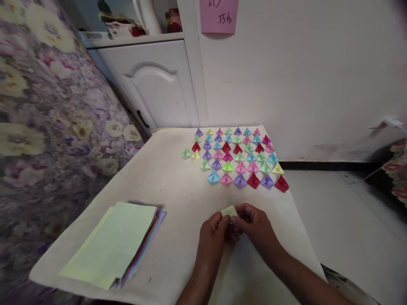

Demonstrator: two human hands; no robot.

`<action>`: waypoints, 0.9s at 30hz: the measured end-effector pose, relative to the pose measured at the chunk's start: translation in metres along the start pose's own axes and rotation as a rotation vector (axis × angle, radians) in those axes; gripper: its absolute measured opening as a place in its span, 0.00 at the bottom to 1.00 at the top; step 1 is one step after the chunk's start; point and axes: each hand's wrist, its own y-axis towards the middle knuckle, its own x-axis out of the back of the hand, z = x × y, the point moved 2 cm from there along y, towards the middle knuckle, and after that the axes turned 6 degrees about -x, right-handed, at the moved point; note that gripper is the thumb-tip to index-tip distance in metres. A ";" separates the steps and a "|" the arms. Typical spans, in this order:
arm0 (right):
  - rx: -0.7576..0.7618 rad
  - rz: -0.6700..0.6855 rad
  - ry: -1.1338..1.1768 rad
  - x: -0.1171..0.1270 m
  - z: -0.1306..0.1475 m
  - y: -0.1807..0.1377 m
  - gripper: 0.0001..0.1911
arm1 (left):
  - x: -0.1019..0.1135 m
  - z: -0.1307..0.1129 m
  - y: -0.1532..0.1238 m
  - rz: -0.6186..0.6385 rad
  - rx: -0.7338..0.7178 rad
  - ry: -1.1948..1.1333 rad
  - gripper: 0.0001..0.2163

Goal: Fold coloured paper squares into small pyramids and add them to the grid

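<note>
Between my two hands is a small folded piece of pale yellow paper (229,211), held just above the table near its front right. My left hand (213,231) pinches its left side, thumb on top. From the right, my right hand (254,220) grips the other side with thumb and curled fingers. The paper's lower part is hidden behind the fingers. Beyond the hands stand rows of small folded paper boats (241,181) in purple, red, pink, green, blue and yellow.
A stack of coloured paper sheets (111,241), light green on top, lies at the table's left. The cream-covered table (171,195) meets a white wall and a white cabinet (155,84). A floral curtain (57,127) hangs at the left. A pink note (219,17) is on the wall.
</note>
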 end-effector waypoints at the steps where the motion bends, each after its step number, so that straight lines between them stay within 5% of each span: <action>1: -0.004 0.005 -0.008 0.000 0.001 0.000 0.08 | 0.000 0.000 0.000 -0.009 -0.017 0.016 0.12; 11: 0.006 0.026 -0.086 0.014 0.014 0.001 0.08 | -0.005 -0.003 -0.003 0.094 -0.021 0.079 0.12; 20: 0.004 0.016 -0.076 0.013 0.010 0.003 0.09 | -0.003 -0.002 0.000 -0.032 0.028 -0.052 0.09; 27: -0.105 0.112 0.110 0.013 0.005 0.005 0.10 | -0.003 -0.004 -0.002 0.008 0.035 -0.105 0.09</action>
